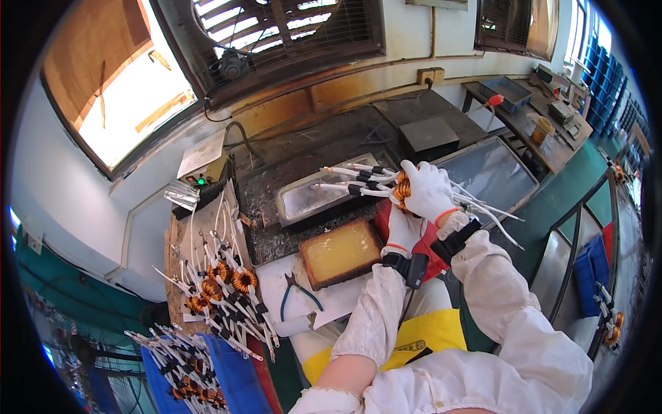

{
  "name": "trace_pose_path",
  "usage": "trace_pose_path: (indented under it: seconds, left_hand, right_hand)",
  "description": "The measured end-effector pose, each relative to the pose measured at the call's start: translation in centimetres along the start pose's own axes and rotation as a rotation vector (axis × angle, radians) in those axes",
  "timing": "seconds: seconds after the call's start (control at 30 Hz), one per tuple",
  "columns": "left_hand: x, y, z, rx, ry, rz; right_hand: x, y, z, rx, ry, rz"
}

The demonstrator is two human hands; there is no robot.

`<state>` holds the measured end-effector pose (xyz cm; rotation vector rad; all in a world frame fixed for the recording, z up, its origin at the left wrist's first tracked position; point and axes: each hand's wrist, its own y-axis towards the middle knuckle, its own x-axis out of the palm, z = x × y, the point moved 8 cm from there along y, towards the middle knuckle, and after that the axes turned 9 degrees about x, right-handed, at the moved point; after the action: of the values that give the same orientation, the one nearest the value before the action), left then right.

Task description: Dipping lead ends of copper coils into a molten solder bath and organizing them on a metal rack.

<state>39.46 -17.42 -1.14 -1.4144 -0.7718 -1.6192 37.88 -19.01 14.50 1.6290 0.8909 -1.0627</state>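
My right hand (426, 191), in a white glove, is closed around copper-wound toroidal coils (402, 187). Their white leads with black sleeves stick out left above a long metal trough (314, 218) with a silvery surface; other leads trail right. Just below, touching the bundle, my gloved left hand (402, 230) looks closed, but its fingers are mostly hidden. Something red (433, 261) lies behind and beside it. A rusty-edged tray (345, 277) of amber, solid-looking material sits left of that hand. Blue-handled pliers (298, 295) rest on white paper beside this tray.
More coils with leads (222, 279) are heaped on a wooden board at left, above a blue bin (238, 372) full of others. A control box with a green light (207, 172) stands behind. A dark block (429, 136) and flat glossy tray (493, 169) lie at right.
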Motion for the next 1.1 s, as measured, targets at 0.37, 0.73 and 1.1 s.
trace_pose_path:
  seconds: [0.37, 0.73, 1.1]
  left_hand:
    - [-1.4, 0.8, 0.3, -0.043, -0.029, -0.019]
    - [-0.5, 0.0, 0.2, -0.078, -0.025, 0.002]
    - [-1.2, 0.3, 0.6, -0.01, 0.097, 0.043]
  right_hand:
    - [0.8, 1.0, -1.5, -0.011, -0.097, -0.022]
    - [1.4, 1.5, -1.7, -0.015, -0.154, -0.038]
    - [1.6, 1.6, -1.9, -0.018, -0.182, -0.039]
